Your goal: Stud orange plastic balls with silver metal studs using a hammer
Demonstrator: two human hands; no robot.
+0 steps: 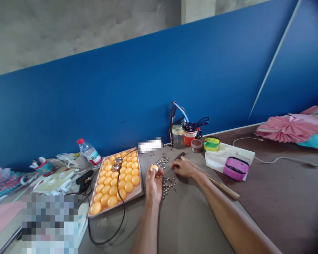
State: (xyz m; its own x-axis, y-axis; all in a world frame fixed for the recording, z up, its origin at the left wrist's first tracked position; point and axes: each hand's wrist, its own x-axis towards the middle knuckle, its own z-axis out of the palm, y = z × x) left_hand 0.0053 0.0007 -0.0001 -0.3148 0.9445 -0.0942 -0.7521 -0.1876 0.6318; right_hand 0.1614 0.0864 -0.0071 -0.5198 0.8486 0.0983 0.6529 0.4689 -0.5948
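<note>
My left hand [154, 187] is raised palm up, its fingers curled round an orange ball [154, 168] with silvery beads around it. Loose silvery beads [162, 161] lie in a heap just beyond, and more small beads [168, 186] are scattered to the right of that wrist. Low over the table, my right hand [184, 168] has its fingers bent down and drawn together beside the beads; anything between the fingertips is too small to make out. A hammer [212, 178] with a wooden handle lies along my right forearm, its dark head just past the hand.
Left of my hands, a shallow box [142, 188] holds rows of orange balls, two covered in beads, with a black cable across it. A bottle [91, 153] and glue gun [84, 181] are farther left. A jar [178, 135], red cup [190, 137] and purple case [236, 168] stand right.
</note>
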